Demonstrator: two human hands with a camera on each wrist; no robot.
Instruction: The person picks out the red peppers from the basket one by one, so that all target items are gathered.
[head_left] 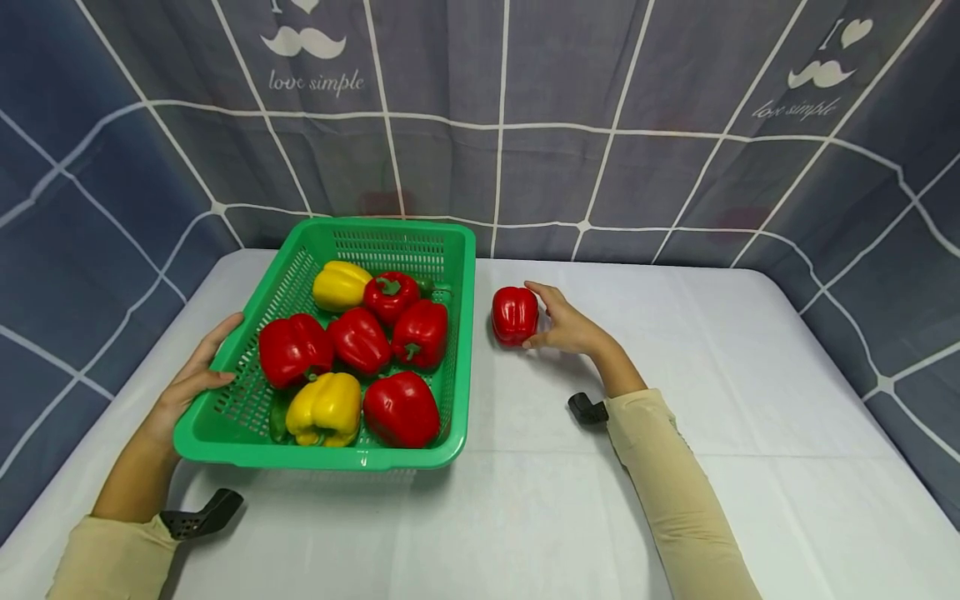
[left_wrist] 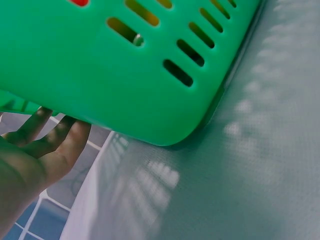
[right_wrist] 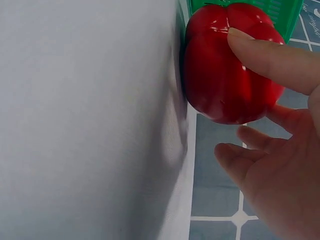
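My left hand grips the left rim of a green plastic basket, thumb over the rim. In the left wrist view its fingers lie under the basket's edge. Inside the basket are several red bell peppers, a yellow bell pepper at the front and another yellow bell pepper at the back. Right of the basket, a single red bell pepper stands on the white tabletop. My right hand pinches it from the right, with the thumb across its near side.
Green vegetables, partly hidden, show under the peppers, including a green piece by the front yellow one. A white cloth covers the table. Dark grey checked curtains hang along the back and both sides. Black wrist cameras sit at both sleeves.
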